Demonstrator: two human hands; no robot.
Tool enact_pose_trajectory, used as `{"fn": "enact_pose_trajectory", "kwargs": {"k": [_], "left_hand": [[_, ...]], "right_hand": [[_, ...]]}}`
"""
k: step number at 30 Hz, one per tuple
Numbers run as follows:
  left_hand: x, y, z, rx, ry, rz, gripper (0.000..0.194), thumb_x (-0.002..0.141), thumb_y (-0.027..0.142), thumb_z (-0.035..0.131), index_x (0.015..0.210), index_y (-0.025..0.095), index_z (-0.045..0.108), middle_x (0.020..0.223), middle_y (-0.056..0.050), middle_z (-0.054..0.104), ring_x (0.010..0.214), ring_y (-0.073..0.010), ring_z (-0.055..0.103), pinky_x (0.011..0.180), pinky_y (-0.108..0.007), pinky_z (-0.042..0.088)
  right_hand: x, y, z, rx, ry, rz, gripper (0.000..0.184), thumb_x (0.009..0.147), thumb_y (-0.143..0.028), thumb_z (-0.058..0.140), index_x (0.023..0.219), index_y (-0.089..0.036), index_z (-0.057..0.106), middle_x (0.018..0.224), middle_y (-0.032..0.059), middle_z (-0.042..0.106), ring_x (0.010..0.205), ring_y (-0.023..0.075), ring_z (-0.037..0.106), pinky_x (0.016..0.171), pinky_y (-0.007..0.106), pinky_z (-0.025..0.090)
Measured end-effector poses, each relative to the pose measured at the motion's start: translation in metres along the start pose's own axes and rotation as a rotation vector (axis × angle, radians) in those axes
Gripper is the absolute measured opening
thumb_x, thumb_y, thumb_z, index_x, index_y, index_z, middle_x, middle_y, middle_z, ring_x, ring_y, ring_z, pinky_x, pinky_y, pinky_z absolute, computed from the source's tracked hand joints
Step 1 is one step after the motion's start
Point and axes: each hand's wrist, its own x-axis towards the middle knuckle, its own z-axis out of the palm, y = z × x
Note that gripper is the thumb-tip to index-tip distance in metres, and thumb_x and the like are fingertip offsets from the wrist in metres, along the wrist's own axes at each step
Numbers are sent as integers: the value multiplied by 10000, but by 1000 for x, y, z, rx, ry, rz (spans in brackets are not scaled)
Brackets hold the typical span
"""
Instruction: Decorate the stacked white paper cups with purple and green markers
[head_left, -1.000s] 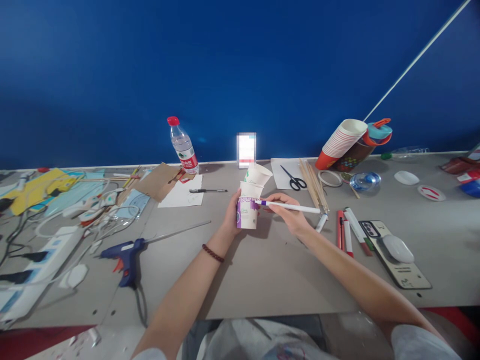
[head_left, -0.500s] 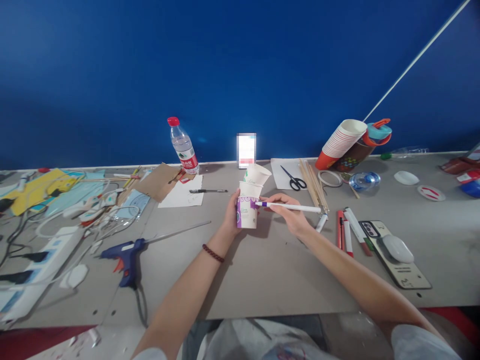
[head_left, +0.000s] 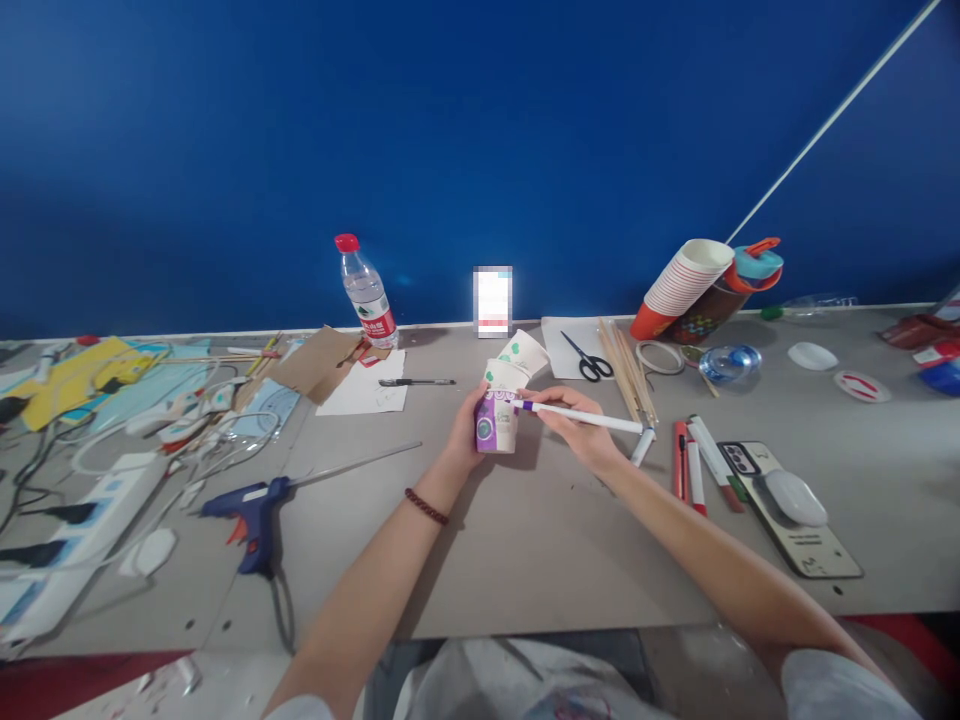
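Observation:
My left hand is wrapped round the left side of a white paper cup that carries purple colouring and a scalloped purple band. A second paper cup with green marks leans to the right out of its top. Pinched in my right hand is a white marker with a purple tip end. The tip meets the cup near the scalloped band; whether it touches I cannot tell. Below the cup is the grey table.
A blue glue gun lies to the left near a power strip. A water bottle, a lit phone, scissors and stacked paper cups stand or lie behind. Markers and another phone lie right.
The cup has turned in my left hand, so more purple and a round emblem show. The upper cup leans further right. The marker tip has moved slightly up.

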Motion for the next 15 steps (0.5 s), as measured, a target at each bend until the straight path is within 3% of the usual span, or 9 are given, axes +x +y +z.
{"fn": "enact_pose_trajectory", "kwargs": {"k": [8, 15], "left_hand": [[0, -1, -1, 31, 2, -10, 256, 809, 335, 658, 954, 126, 626, 788, -66, 709, 626, -157, 660, 647, -290, 554], [4, -5, -6, 53, -22, 54, 391, 731, 345, 750, 1019, 129, 598, 829, -63, 711, 660, -159, 673, 672, -286, 540]], "right_hand": [[0, 5, -1, -162, 27, -18, 220, 798, -406, 689, 924, -227, 715, 1094, 72, 749, 932, 242, 694, 782, 364, 563], [-1, 5, -1, -194, 11, -46, 249, 808, -420, 679, 953, -222, 725, 1099, 83, 744, 940, 248, 684, 736, 350, 563]]}}
